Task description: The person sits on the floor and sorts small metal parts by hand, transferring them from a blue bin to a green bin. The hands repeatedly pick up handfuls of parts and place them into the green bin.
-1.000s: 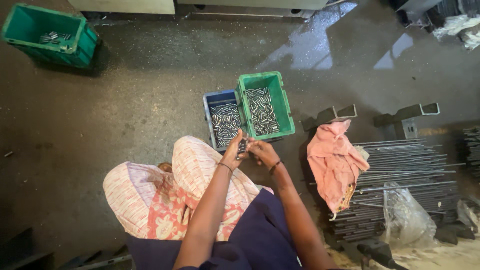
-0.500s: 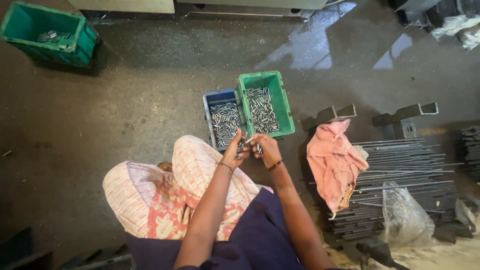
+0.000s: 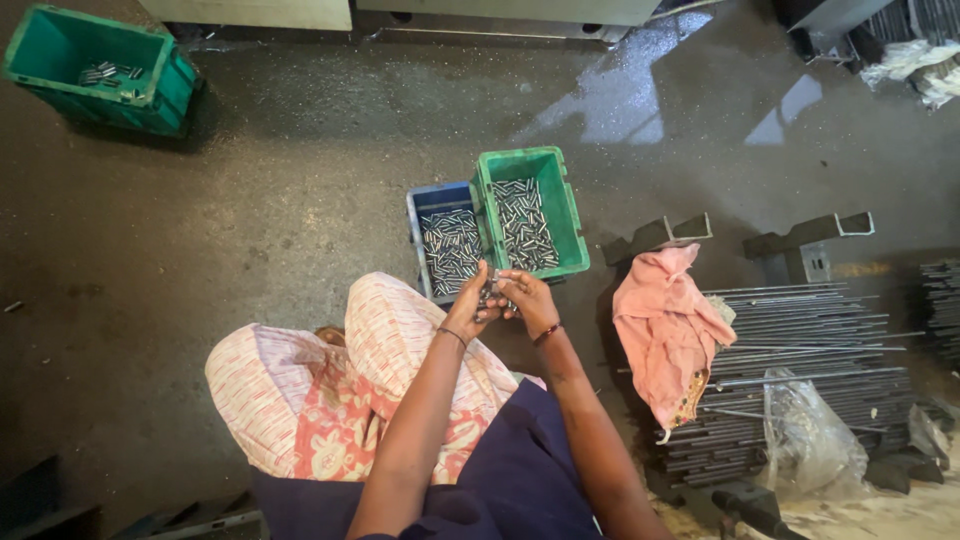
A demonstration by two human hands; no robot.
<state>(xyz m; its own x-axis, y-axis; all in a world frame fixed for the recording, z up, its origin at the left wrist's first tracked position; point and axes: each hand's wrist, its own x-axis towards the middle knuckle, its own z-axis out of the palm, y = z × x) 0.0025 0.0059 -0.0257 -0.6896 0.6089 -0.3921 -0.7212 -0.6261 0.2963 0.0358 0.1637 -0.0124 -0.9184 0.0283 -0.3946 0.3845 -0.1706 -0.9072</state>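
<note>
Pins, a small bunch of short metal ones, sit pinched between both hands just above the near edge of the blue bin; the left hand and right hand are each closed on the bunch, as they were a second ago, though the hands have drawn closer together. Beyond them the green bin of the same pins has not moved, so the sorting looks mid-handful.
</note>
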